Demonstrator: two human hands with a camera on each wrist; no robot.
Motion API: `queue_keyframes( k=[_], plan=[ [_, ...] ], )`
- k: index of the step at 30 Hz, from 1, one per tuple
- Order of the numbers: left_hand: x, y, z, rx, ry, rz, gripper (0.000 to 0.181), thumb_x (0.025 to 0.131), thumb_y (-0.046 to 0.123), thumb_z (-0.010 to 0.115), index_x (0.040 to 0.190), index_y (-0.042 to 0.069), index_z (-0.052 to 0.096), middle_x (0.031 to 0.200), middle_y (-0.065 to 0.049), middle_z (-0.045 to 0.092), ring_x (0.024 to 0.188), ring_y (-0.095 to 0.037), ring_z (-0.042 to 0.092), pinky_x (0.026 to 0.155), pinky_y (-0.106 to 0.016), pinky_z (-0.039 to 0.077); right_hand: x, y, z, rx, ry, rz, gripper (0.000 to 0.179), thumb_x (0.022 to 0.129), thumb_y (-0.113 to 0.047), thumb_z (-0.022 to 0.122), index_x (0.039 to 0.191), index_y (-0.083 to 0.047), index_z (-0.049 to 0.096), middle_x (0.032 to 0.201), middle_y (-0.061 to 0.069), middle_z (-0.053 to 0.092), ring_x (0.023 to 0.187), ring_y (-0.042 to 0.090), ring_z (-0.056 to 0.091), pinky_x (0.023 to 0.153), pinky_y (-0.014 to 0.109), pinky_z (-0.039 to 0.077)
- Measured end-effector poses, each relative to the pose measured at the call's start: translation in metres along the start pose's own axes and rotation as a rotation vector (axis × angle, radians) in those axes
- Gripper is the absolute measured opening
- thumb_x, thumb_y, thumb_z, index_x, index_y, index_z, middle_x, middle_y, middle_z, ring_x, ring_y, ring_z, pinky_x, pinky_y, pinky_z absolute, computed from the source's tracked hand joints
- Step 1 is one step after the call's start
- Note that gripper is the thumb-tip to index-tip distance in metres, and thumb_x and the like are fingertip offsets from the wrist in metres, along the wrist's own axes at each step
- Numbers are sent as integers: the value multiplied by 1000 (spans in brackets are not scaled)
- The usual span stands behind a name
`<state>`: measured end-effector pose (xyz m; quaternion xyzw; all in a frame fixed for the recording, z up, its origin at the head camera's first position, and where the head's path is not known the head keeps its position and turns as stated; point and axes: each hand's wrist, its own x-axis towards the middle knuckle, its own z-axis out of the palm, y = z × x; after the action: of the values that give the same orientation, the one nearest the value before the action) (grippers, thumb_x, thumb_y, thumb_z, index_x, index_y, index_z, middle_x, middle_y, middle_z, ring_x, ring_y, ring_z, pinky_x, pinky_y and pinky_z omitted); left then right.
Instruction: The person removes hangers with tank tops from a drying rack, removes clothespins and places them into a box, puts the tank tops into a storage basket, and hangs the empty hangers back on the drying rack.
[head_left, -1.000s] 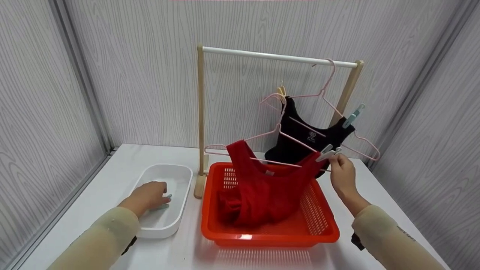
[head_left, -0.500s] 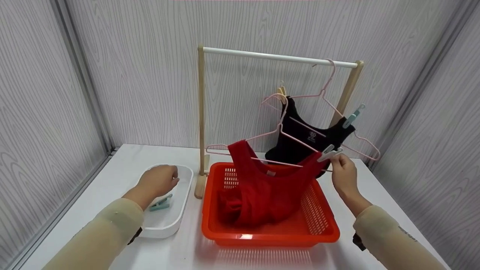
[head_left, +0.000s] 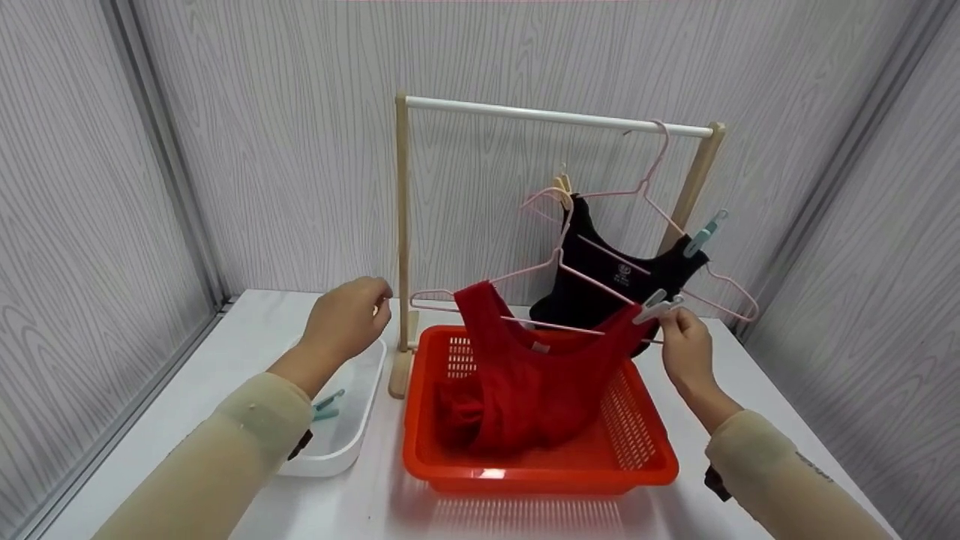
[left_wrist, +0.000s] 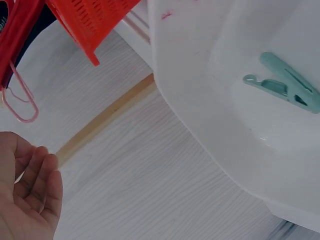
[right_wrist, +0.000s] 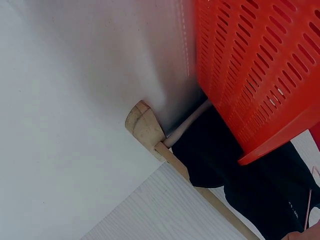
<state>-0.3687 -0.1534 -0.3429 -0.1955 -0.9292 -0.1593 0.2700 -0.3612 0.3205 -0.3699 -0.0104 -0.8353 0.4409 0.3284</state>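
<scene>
My left hand [head_left: 349, 319] is raised over the back of the white tray [head_left: 358, 420], fingers curled; whether it holds anything is hidden. In the left wrist view, the left hand [left_wrist: 30, 190] is just below the looped end of a pink hanger [left_wrist: 25, 107]. My right hand [head_left: 688, 349] pinches the right end of that pink hanger [head_left: 517, 271]. A red tank top [head_left: 540, 390] hangs on it, its right strap fastened with a white clothespin [head_left: 656, 309], its lower part in the red basket [head_left: 540, 476]. A teal clothespin [left_wrist: 287, 82] lies in the tray.
A wooden rack with a white bar [head_left: 525, 114] stands behind the basket. From it hangs a black tank top [head_left: 600, 270] on another pink hanger [head_left: 645, 187], held by a yellow clothespin [head_left: 562, 186] and a teal clothespin [head_left: 703, 236]. Wood-patterned walls enclose the table.
My left hand has come up out of the white tray and moved right and back, toward the hanger's left end. My right hand, the hanger and the red tank top have hardly moved.
</scene>
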Motion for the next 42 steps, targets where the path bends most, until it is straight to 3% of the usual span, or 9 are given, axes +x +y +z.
queue_keyframes(
  k=[8,17,23,33,42],
  plan=[
    [14,19,-3,-33,113,76,14,96,13,58,102,7,69,88,-6,68,76,-21,61,72,-36,58,-1,-3,-3,4,7,-23,33,104,-21,53,84,3,62,74,1,52,71,15,41,67,28,33],
    [25,45,-2,-48,229,160,16,92,11,62,107,7,68,100,-8,68,93,-25,64,87,-38,55,-2,-1,-2,13,13,-25,30,103,-16,53,78,-1,61,76,5,59,71,12,44,68,26,36],
    [32,69,-2,-116,264,184,17,93,14,63,109,9,68,105,-6,68,100,-22,63,93,-35,53,0,-1,0,25,-10,-18,31,103,-16,52,78,0,60,78,4,60,73,11,46,69,26,37],
    [51,114,1,-235,294,216,19,95,17,61,112,10,68,109,-4,68,104,-20,62,97,-32,49,-2,0,-3,-2,-14,-7,30,103,-15,50,78,-1,57,69,-2,45,67,14,39,63,28,31],
    [64,156,9,-278,302,291,21,93,15,61,113,10,68,112,-3,68,107,-19,62,96,-31,48,-2,-2,0,15,-12,-20,30,102,-13,51,76,2,57,71,-3,51,67,12,42,64,26,34]
  ],
)
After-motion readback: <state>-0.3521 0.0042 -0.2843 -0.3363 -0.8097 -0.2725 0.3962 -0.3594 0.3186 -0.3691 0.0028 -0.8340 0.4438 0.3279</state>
